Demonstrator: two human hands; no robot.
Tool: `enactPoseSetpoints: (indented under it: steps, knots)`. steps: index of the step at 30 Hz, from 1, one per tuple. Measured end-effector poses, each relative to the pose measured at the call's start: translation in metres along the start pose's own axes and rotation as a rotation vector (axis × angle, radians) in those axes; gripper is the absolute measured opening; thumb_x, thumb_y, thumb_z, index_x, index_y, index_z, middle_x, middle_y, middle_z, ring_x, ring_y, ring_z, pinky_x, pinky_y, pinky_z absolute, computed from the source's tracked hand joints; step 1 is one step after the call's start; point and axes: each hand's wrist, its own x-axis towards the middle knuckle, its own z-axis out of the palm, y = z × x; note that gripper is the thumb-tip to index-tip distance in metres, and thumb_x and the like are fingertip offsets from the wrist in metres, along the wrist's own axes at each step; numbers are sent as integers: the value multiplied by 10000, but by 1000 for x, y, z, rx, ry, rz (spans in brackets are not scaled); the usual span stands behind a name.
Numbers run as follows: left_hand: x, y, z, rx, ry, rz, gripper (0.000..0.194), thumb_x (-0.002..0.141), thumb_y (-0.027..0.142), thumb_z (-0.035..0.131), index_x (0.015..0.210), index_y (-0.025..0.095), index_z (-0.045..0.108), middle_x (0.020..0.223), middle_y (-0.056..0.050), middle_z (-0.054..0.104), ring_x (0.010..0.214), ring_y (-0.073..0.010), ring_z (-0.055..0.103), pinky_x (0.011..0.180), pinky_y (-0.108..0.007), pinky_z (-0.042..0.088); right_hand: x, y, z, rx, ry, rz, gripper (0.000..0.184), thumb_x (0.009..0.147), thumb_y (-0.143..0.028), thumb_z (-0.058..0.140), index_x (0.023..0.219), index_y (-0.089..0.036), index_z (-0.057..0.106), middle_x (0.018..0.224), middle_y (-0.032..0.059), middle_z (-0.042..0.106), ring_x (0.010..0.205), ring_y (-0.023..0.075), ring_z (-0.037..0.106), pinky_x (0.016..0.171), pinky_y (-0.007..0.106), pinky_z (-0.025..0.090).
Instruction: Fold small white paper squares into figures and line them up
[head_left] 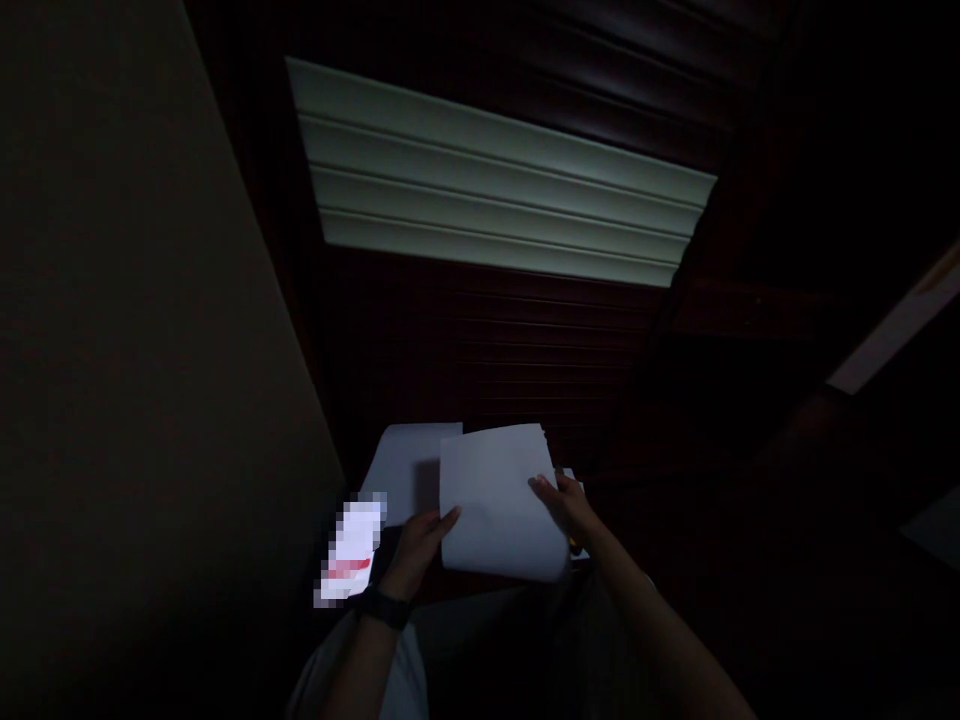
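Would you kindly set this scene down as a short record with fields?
Left hand: grips the held paper at its left edge, thumb on top
Right hand: grips its right edge, thumb on top
Second paper: partly covered by the held paper
Wristband: dark, on the left wrist
Bright patch: pixelated, unidentifiable
Lighting: dim

Paper I'm holding (491,505): plain white, reads blue-grey in this light. Second sheet (400,460) behind it: same tone, dark grey shadow on it. Pixelated patch (352,540): lavender-white blocks, one red streak. My wristband (384,607): black. My clothing (410,670): pale grey. Panel (495,180): pale grey-green, darker parallel lines. Slats (525,335) below it: deep maroon-brown, thin lighter lines. Wall (135,300): dark olive-grey, plain. Strip (892,335) at far right: pale grey, orange-brown area near the top.
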Motion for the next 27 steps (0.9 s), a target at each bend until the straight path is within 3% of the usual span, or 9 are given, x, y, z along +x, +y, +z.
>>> enactPoseSetpoints:
  steps: [5,11,17,23,27]
  knots:
    - [-7,-4,-6,-26,-72,-6,531,656,563,658,946,118,679,904,-107,719,904,-283,638,756,-339,489,-27,19,-6,86,-111,104,530,523,-346,827,973,-125,656,931,110,702,834,258,652,762,383,488]
    - [-22,-16,-12,-50,-320,-85,551,728,444,659,1176,133,584,1128,-149,653,969,-291,629,833,-400,483,-52,29,-6,144,-167,190,464,608,-324,780,1006,-131,638,959,102,697,847,256,656,795,403,487]
    - [-22,-25,-18,74,-221,-98,534,671,467,699,1072,118,654,1085,-151,674,1008,-315,614,862,-413,470,-67,22,-4,134,-189,294,453,634,-319,763,1029,-144,629,1012,121,684,831,268,664,776,417,494]
    - [-25,-23,-25,-10,-403,-170,522,746,489,623,1107,112,639,1077,-158,674,948,-297,639,862,-424,461,-70,20,-12,101,-218,380,460,672,-365,735,1052,-134,615,1028,130,678,829,258,666,763,415,500]
    - [-31,-16,-26,-33,-393,-162,496,755,467,623,1113,124,636,1093,-152,668,970,-291,628,873,-419,457,-67,22,-15,101,-260,382,440,603,-300,789,977,-113,653,972,125,696,817,256,664,776,403,497]
